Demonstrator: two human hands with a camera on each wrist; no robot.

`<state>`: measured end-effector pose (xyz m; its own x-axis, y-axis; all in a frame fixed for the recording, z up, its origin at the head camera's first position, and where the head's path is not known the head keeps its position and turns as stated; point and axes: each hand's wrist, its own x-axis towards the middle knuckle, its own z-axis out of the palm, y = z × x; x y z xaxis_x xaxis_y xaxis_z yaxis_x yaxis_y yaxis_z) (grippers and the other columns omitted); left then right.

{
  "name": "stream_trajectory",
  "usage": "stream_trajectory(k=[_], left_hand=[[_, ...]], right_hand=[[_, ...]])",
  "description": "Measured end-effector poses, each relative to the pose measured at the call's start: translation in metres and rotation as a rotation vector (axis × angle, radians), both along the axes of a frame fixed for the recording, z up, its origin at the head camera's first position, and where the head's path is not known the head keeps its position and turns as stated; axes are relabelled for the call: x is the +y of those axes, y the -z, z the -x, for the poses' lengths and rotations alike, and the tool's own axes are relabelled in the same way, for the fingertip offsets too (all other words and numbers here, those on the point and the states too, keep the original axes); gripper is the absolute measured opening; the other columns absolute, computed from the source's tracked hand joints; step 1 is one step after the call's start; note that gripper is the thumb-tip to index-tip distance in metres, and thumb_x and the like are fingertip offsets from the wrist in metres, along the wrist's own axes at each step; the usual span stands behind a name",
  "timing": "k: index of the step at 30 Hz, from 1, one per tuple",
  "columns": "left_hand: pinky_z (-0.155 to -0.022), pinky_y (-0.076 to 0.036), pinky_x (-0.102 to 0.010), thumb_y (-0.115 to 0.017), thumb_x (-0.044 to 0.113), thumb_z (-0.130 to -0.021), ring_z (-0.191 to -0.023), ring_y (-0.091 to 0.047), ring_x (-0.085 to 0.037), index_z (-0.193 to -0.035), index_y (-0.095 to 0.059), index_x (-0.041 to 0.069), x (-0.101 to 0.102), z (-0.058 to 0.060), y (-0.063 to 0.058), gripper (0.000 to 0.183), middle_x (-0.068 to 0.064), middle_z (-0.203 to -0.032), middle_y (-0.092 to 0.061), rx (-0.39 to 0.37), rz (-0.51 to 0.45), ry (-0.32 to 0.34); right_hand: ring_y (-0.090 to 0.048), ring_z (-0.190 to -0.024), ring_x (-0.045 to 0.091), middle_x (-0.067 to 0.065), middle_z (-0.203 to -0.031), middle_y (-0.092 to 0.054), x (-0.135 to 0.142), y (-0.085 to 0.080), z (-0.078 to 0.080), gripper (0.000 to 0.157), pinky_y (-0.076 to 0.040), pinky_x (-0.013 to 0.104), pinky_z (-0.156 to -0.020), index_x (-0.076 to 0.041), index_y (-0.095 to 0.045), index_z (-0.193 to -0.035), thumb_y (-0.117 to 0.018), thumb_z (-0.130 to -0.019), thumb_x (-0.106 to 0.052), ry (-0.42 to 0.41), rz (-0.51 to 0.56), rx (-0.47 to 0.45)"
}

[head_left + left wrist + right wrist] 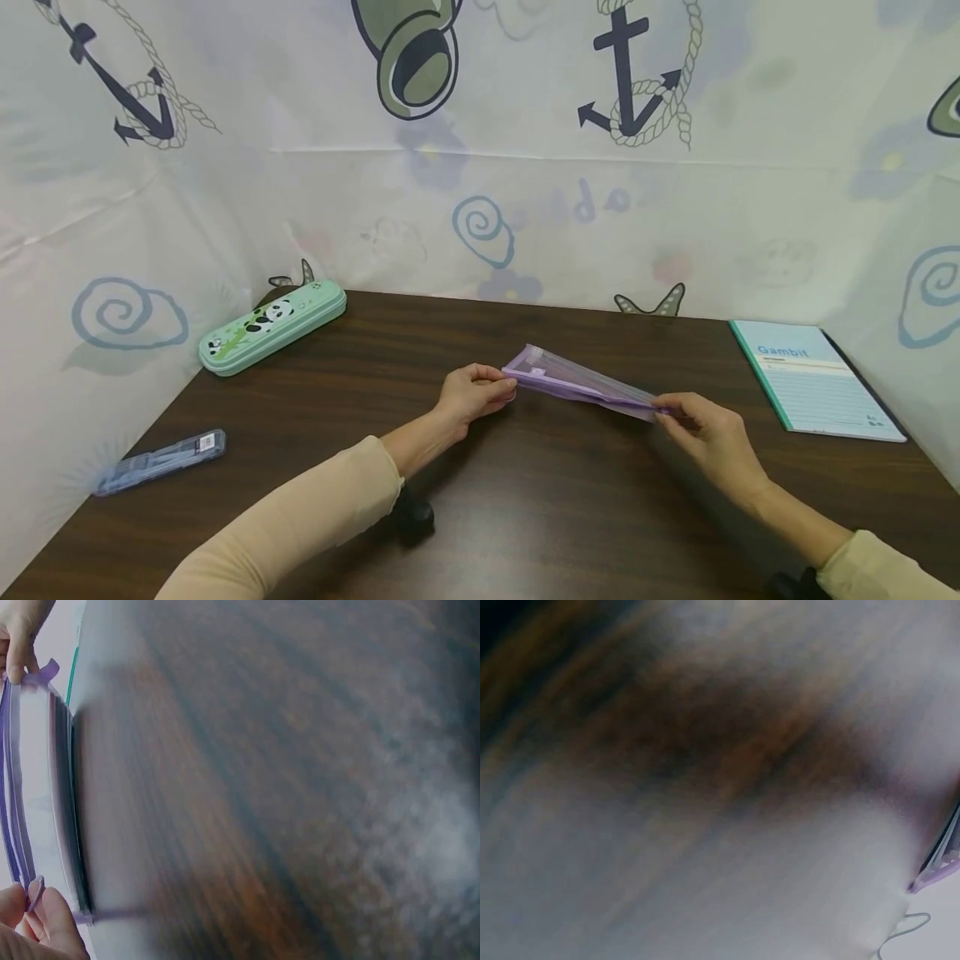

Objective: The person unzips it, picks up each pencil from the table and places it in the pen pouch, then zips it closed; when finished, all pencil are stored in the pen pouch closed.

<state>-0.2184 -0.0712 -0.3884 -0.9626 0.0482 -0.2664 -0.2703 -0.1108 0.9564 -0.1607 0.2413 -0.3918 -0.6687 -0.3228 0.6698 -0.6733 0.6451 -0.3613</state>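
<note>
In the head view a see-through zip pouch [581,377] with a purple zipper edge is stretched between both hands above the dark table. My left hand [471,395] pinches its left end between thumb and fingers. At the opposite end, my right hand [711,435] grips the corner with thumb and forefinger. The left wrist view shows the pouch [39,787] edge-on, with a purple loop [35,892] at the left fingertips and a purple tab [49,670] beside the right hand. Only a purple-edged corner of the pouch [939,874] appears in the right wrist view; the right hand is out of that frame.
A mint-green pencil case [273,327] with pandas lies at the back left of the table [555,517]. Nearer, at the left edge, is a flat translucent blue case [161,462]. A "Gambit" notebook [821,379] lies at the right. Printed white cloth [360,200] surrounds the table.
</note>
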Motion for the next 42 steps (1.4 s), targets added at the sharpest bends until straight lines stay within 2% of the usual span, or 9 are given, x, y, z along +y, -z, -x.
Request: stream_trajectory(k=[4, 8, 16, 22, 27, 35, 37, 42], left_hand=[[-0.077, -0.058, -0.033, -0.072, 0.002, -0.081, -0.072, -0.068, -0.012, -0.095, -0.063, -0.001, 0.002, -0.001, 0.001, 0.017, -0.002, -0.077, -0.068, 0.029, 0.039, -0.014], [-0.078, -0.058, -0.032, -0.072, 0.002, -0.081, -0.075, -0.068, -0.012, -0.102, -0.064, -0.002, 0.004, 0.000, 0.003, 0.023, -0.004, -0.083, -0.070, 0.028, 0.058, -0.032], [-0.077, -0.058, -0.030, -0.071, 0.004, -0.082, -0.077, -0.067, -0.012, -0.101, -0.062, -0.001, 0.008, 0.002, 0.007, 0.022, -0.005, -0.087, -0.066, -0.033, 0.063, -0.067], [-0.067, -0.059, -0.025, -0.070, 0.002, -0.083, -0.069, -0.064, -0.009, -0.098, -0.065, -0.004, 0.007, 0.003, 0.009, 0.017, -0.003, -0.079, -0.066, -0.032, 0.066, -0.099], [-0.068, -0.059, -0.025, -0.069, 0.003, -0.084, -0.067, -0.063, -0.008, -0.099, -0.067, -0.005, 0.007, 0.005, 0.007, 0.017, -0.005, -0.080, -0.068, -0.007, 0.080, -0.119], [-0.078, -0.058, -0.030, -0.069, 0.002, -0.083, -0.082, -0.067, -0.014, -0.108, -0.062, -0.003, 0.011, 0.005, 0.004, 0.026, -0.012, -0.097, -0.069, -0.052, 0.098, -0.071], [-0.078, -0.058, -0.030, -0.069, 0.002, -0.084, -0.083, -0.067, -0.014, -0.107, -0.061, -0.004, 0.011, 0.006, 0.003, 0.025, -0.011, -0.096, -0.068, -0.054, 0.097, -0.068], [-0.071, -0.058, -0.026, -0.069, 0.011, -0.086, -0.070, -0.057, -0.010, -0.099, -0.064, 0.001, 0.010, 0.009, 0.001, 0.017, -0.002, -0.085, -0.067, -0.024, 0.137, -0.089]], right_hand=[[-0.060, -0.082, -0.005, 0.004, -0.090, -0.069, 0.001, 0.001, 0.000, 0.037, -0.049, 0.003, -0.070, -0.003, -0.066, -0.095, -0.073, -0.067, 0.020, -0.005, 0.001, -0.006], [-0.059, -0.086, -0.010, 0.005, -0.091, -0.069, 0.001, 0.004, 0.000, 0.037, -0.050, 0.005, -0.070, -0.003, -0.066, -0.096, -0.072, -0.068, 0.020, -0.019, 0.006, -0.029], [-0.060, -0.088, -0.007, 0.004, -0.091, -0.069, -0.005, 0.006, -0.003, 0.039, -0.051, 0.006, -0.071, -0.003, -0.066, -0.096, -0.071, -0.067, 0.022, -0.070, 0.029, -0.043], [-0.062, -0.087, -0.004, 0.005, -0.090, -0.069, -0.007, 0.005, -0.005, 0.040, -0.051, 0.005, -0.071, -0.004, -0.067, -0.096, -0.071, -0.066, 0.023, -0.075, 0.050, -0.023], [-0.062, -0.087, -0.003, 0.006, -0.091, -0.069, -0.008, 0.005, -0.004, 0.042, -0.050, 0.004, -0.073, -0.005, -0.067, -0.096, -0.072, -0.065, 0.023, -0.078, 0.058, -0.010], [-0.064, -0.086, 0.002, 0.009, -0.090, -0.069, -0.014, 0.005, -0.005, 0.044, -0.050, 0.005, -0.072, -0.004, -0.068, -0.097, -0.071, -0.064, 0.024, -0.118, 0.080, -0.008], [-0.065, -0.085, 0.004, 0.008, -0.091, -0.069, -0.016, 0.004, -0.005, 0.043, -0.050, 0.005, -0.072, -0.004, -0.068, -0.097, -0.072, -0.064, 0.023, -0.108, 0.072, -0.009], [-0.065, -0.083, 0.005, 0.007, -0.090, -0.069, -0.017, 0.002, -0.005, 0.043, -0.050, 0.004, -0.072, -0.004, -0.068, -0.097, -0.072, -0.064, 0.023, -0.100, 0.066, -0.009]])
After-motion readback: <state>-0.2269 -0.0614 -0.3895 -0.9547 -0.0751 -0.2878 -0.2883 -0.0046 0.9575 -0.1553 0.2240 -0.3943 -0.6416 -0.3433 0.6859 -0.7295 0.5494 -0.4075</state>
